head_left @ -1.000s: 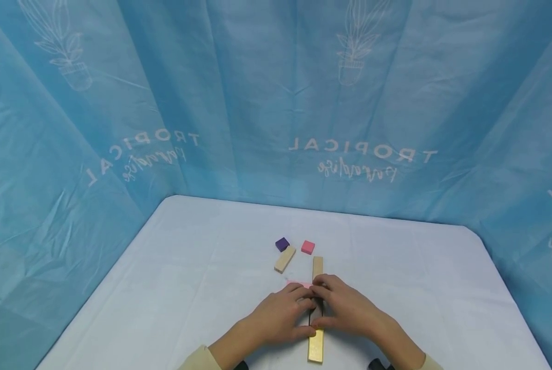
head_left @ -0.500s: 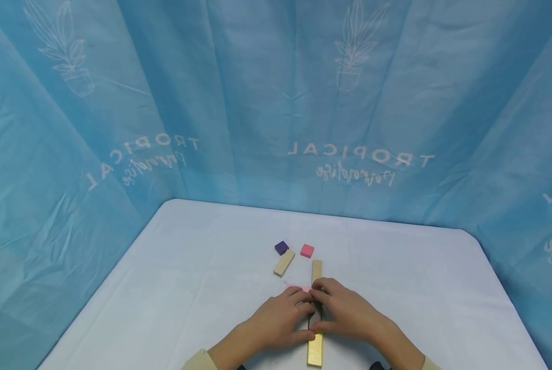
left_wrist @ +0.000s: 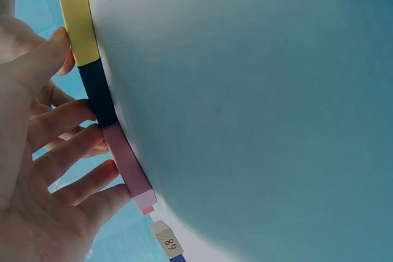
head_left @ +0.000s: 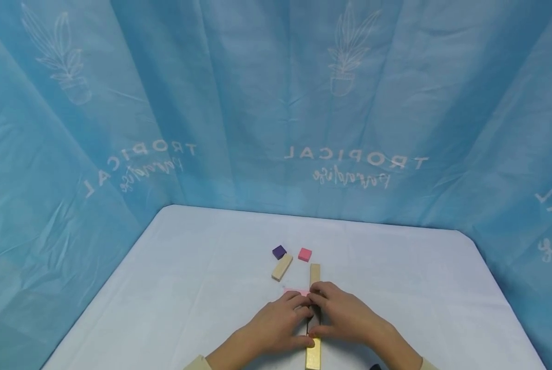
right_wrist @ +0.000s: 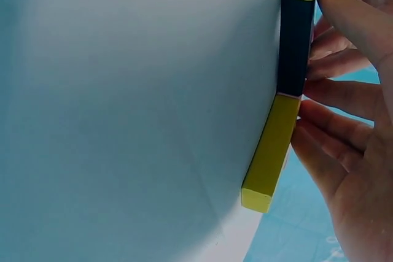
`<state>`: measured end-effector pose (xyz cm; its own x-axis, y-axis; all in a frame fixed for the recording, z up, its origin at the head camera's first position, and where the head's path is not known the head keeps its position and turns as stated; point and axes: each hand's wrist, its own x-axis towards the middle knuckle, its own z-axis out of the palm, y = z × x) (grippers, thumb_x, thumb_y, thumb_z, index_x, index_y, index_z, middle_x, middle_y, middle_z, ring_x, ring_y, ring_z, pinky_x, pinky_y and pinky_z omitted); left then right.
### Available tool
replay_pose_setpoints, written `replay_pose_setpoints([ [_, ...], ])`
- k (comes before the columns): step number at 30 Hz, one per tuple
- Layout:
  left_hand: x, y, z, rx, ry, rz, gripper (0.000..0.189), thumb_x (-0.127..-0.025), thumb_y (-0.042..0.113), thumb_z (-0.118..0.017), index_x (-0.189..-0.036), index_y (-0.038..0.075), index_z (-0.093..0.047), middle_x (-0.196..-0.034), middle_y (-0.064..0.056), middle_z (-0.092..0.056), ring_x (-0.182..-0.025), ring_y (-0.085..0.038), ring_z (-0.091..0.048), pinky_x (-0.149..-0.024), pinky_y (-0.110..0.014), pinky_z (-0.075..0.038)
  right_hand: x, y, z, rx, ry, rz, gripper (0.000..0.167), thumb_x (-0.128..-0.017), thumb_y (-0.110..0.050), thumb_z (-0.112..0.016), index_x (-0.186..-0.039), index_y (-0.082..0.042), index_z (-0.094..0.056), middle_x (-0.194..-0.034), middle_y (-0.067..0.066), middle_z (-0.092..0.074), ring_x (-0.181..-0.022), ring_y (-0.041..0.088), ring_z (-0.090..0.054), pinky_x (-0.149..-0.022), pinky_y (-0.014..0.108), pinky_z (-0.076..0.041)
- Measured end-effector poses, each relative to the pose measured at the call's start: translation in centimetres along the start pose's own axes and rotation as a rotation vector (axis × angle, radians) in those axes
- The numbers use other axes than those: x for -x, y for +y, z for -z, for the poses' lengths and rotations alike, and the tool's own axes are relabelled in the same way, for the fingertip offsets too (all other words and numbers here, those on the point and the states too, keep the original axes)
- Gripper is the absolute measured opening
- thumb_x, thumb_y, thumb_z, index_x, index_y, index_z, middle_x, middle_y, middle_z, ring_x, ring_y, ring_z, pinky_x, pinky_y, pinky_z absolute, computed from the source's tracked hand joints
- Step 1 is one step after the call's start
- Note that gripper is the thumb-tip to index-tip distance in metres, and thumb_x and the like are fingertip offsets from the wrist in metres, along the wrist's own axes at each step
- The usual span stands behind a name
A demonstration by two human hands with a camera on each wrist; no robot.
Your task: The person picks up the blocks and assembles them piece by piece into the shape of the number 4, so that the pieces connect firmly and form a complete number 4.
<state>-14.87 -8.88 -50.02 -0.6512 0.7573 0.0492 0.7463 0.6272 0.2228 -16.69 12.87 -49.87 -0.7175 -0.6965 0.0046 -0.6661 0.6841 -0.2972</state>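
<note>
In the head view a row of blocks runs away from me. The gold block (head_left: 313, 357) is nearest, followed by a black block (left_wrist: 98, 93). Past the black one lie a long pink block (left_wrist: 128, 161) on the left and a pale yellowish block (right_wrist: 270, 151) on the right. My left hand (head_left: 278, 324) rests its thumb on the gold block and its fingertips along the black and pink ones. From the other side my right hand (head_left: 349, 316) touches the gold, black and yellowish blocks with spread, gently bent fingers. Both hands partly cover the row.
Beyond the hands lie a small purple block (head_left: 279, 252), a small pink block (head_left: 305, 254) and a plain wooden block (head_left: 282, 267) marked with a number. They sit on a white table (head_left: 202, 298). A blue printed curtain (head_left: 257, 103) hangs behind and beside it.
The head view has tilted slightly, so the table and blocks sit lower in it. Both hands keep their places on the row of blocks.
</note>
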Motion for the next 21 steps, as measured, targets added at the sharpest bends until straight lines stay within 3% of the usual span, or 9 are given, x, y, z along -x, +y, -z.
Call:
replay_pose_setpoints([
  [7, 0.14, 0.18, 0.29, 0.006, -0.004, 0.000, 0.054, -0.086, 0.063, -0.056, -0.119, 0.021, -0.064, -0.132, 0.007, -0.049, -0.127, -0.012, -0.037, -0.076, -0.033, -0.053, -0.12, -0.06, -0.09, -0.001, -0.026, -0.043, 0.081, -0.075, -0.075, -0.056, -0.133, -0.019, -0.057, -0.133, -0.004, -0.045, -0.118, 0.013, -0.042, -0.095, 0.039, -0.045],
  [21, 0.05, 0.08, -0.20, -0.031, 0.019, -0.003, 0.055, -0.086, 0.065, -0.054, -0.120, 0.023, -0.064, -0.132, 0.008, -0.048, -0.128, -0.011, -0.037, -0.078, -0.034, -0.052, -0.22, -0.03, 0.19, -0.022, -0.027, -0.030, 0.079, -0.075, -0.075, -0.058, -0.132, -0.020, -0.058, -0.131, -0.005, -0.046, -0.117, 0.013, -0.043, -0.095, 0.039, -0.045],
])
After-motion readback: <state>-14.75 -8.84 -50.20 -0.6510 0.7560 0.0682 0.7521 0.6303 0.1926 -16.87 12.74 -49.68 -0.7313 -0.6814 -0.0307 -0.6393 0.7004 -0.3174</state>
